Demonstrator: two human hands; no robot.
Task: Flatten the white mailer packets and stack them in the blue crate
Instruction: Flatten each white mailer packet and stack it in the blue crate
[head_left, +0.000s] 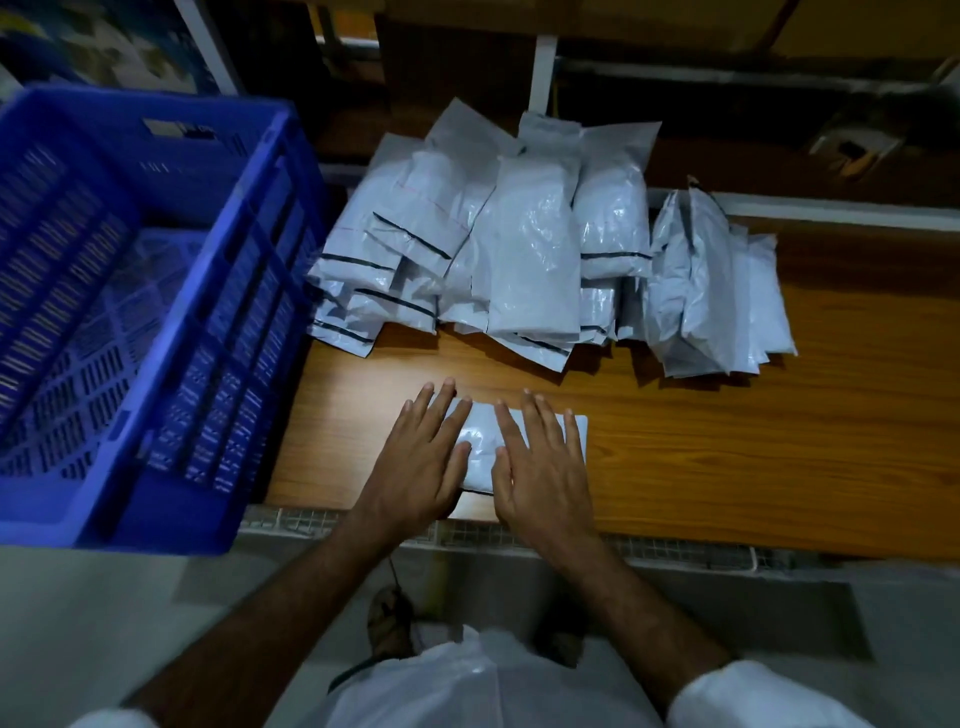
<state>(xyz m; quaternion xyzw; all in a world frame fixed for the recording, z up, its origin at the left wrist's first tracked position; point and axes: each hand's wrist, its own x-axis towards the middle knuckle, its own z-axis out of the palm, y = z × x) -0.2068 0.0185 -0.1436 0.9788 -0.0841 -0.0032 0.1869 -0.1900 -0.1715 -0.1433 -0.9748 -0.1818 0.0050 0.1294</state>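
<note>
One white mailer packet (483, 452) lies on the wooden table near its front edge. My left hand (421, 457) presses flat on the packet's left part with straight, spread fingers. My right hand (540, 462) presses flat on its right part the same way. Both hands hide much of the packet. A pile of several white mailer packets (488, 249) lies further back on the table. A smaller heap of packets (711, 291) lies to its right. The blue crate (244, 218) stands at the left, beside the table, and at least one packet shows faintly on its floor.
The wooden table (727, 441) runs to the right, with its front edge just below my hands. A shelf frame and dark boxes stand behind the piles. Grey floor and my feet are below the table edge.
</note>
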